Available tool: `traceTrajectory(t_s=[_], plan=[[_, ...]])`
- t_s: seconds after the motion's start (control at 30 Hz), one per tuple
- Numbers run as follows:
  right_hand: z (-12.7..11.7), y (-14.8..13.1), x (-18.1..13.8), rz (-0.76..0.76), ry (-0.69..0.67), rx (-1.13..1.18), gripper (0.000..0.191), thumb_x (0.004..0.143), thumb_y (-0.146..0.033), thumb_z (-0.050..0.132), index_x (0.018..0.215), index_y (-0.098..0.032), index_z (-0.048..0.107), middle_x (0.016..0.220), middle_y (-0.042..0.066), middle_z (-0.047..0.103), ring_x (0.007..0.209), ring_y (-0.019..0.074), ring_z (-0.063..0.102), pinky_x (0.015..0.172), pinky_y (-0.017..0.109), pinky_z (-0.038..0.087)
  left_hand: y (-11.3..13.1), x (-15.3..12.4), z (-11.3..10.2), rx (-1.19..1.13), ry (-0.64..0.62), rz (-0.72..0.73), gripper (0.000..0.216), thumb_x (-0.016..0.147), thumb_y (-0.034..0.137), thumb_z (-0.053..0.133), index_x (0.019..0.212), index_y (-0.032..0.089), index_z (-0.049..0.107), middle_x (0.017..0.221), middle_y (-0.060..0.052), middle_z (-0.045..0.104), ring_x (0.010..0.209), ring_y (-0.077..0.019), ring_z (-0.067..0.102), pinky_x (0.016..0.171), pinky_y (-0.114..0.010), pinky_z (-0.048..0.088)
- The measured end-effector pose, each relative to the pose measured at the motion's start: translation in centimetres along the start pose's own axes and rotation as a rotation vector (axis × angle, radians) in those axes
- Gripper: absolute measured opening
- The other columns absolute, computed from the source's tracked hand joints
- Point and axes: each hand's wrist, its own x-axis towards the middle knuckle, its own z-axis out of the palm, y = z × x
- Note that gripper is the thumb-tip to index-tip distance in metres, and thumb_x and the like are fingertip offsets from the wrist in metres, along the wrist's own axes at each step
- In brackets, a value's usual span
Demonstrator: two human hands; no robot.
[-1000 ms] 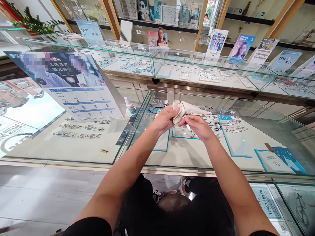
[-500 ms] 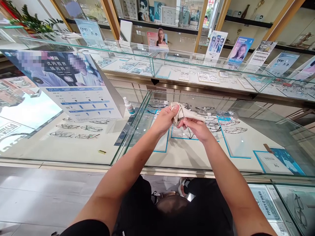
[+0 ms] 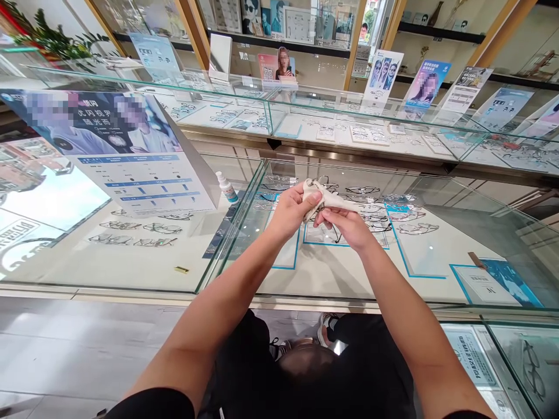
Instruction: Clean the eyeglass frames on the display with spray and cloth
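Over the glass counter, my left hand pinches a cream-coloured cloth with its thumb on top. The cloth is folded round part of a pair of glasses, whose thin dark arm hangs below my fingers. My right hand is closed at the glasses, thumb and fingertips together just under the cloth. Most of the frame and its lenses are hidden by cloth and fingers. The cloth's loose end trails to the right above my right hand.
Beneath my hands is the glass display case, with rows of glasses inside. A white spray bottle stands to the left, beside a large tent-shaped sign. Behind runs a second glass case with upright leaflets on top.
My left thumb has shifted down and right over the cloth, which now covers more of the glasses. My right hand has barely moved.
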Motion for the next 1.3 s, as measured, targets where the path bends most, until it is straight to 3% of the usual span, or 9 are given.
traceTrajectory(t_s=[0.2, 0.33, 0.47, 0.67, 0.8, 0.97, 1.07, 1.2, 1.3], plan=[[-0.5, -0.6, -0.1, 0.019, 0.000, -0.008, 0.028, 0.091, -0.048, 0.078, 0.082, -0.023, 0.085, 0.086, 0.005, 0.079, 0.085, 0.0204, 0.065, 0.073, 0.033, 0.045, 0.0, 0.2, -0.6, -0.063, -0.027, -0.048, 0.049, 0.093, 0.063, 0.077, 0.087, 0.016, 0.065, 0.062, -0.003, 0.068, 0.053, -0.0146, 0.063, 0.055, -0.026, 0.048], [-1.0, -1.0, -0.1, 0.032, 0.073, 0.025, 0.030, 0.086, -0.052, 0.082, 0.078, -0.023, 0.084, 0.083, 0.004, 0.076, 0.082, 0.0190, 0.061, 0.073, 0.033, 0.045, 0.3, 0.3, -0.9, -0.111, -0.056, -0.095, 0.045, 0.081, 0.048, 0.093, 0.102, 0.016, 0.070, 0.081, -0.003, 0.074, 0.069, -0.0139, 0.068, 0.068, -0.025, 0.052], [-0.8, -0.6, -0.1, 0.041, 0.092, 0.014, 0.034, 0.084, -0.056, 0.084, 0.080, -0.022, 0.084, 0.084, 0.005, 0.078, 0.074, 0.0169, 0.055, 0.072, 0.033, 0.045, -0.2, 0.2, -0.5, -0.061, -0.017, -0.075, 0.045, 0.076, 0.040, 0.098, 0.102, 0.016, 0.069, 0.074, 0.000, 0.071, 0.063, -0.0111, 0.063, 0.060, -0.022, 0.044], [0.0, 0.2, -0.2, 0.060, 0.082, -0.016, 0.036, 0.083, -0.058, 0.086, 0.082, -0.022, 0.084, 0.086, 0.005, 0.078, 0.075, 0.0171, 0.056, 0.072, 0.034, 0.046, -0.6, -0.1, 0.1, 0.028, 0.077, 0.003, 0.047, 0.090, 0.060, 0.081, 0.085, 0.017, 0.066, 0.057, 0.000, 0.064, 0.051, -0.0128, 0.059, 0.054, -0.024, 0.042], [-0.4, 0.0, -0.1, 0.053, 0.062, -0.034, 0.034, 0.086, -0.056, 0.083, 0.082, -0.023, 0.085, 0.088, 0.005, 0.078, 0.076, 0.0177, 0.055, 0.075, 0.034, 0.046, -0.7, 0.3, -0.7, -0.005, 0.090, -0.055, 0.057, 0.090, 0.070, 0.075, 0.078, 0.016, 0.066, 0.058, -0.003, 0.065, 0.054, -0.0147, 0.062, 0.054, -0.026, 0.045], [-1.2, -0.7, 0.0, 0.039, 0.101, -0.016, 0.032, 0.087, -0.054, 0.082, 0.079, -0.023, 0.084, 0.084, 0.004, 0.074, 0.075, 0.0173, 0.051, 0.076, 0.034, 0.044, -0.4, 0.7, -1.4, -0.143, 0.021, -0.160, 0.051, 0.073, 0.049, 0.098, 0.100, 0.013, 0.072, 0.082, -0.005, 0.075, 0.071, -0.0150, 0.069, 0.068, -0.025, 0.052], [-1.0, -0.5, -0.1, 0.049, 0.077, 0.013, 0.032, 0.087, -0.053, 0.082, 0.079, -0.023, 0.084, 0.085, 0.004, 0.075, 0.076, 0.0167, 0.052, 0.076, 0.033, 0.043, 0.0, 0.4, -0.9, -0.131, -0.017, -0.173, 0.052, 0.070, 0.037, 0.101, 0.106, 0.015, 0.070, 0.078, -0.001, 0.073, 0.067, -0.0138, 0.067, 0.067, -0.025, 0.050], [-0.4, 0.2, -0.1, 0.049, 0.078, 0.021, 0.032, 0.085, -0.054, 0.085, 0.082, -0.022, 0.085, 0.086, 0.005, 0.078, 0.077, 0.0167, 0.055, 0.076, 0.033, 0.045, -0.2, 0.1, -0.2, -0.040, -0.026, -0.091, 0.042, 0.082, 0.050, 0.091, 0.092, 0.016, 0.067, 0.063, 0.000, 0.066, 0.060, -0.0147, 0.064, 0.063, -0.026, 0.048], [-0.1, 0.4, -0.1, 0.039, 0.088, -0.012, 0.033, 0.084, -0.055, 0.086, 0.083, -0.022, 0.085, 0.085, 0.005, 0.078, 0.080, 0.0185, 0.058, 0.077, 0.034, 0.046, -0.6, 0.2, -0.4, 0.011, 0.010, -0.037, 0.048, 0.090, 0.061, 0.080, 0.081, 0.016, 0.066, 0.058, -0.001, 0.063, 0.055, -0.0131, 0.058, 0.057, -0.025, 0.043]])
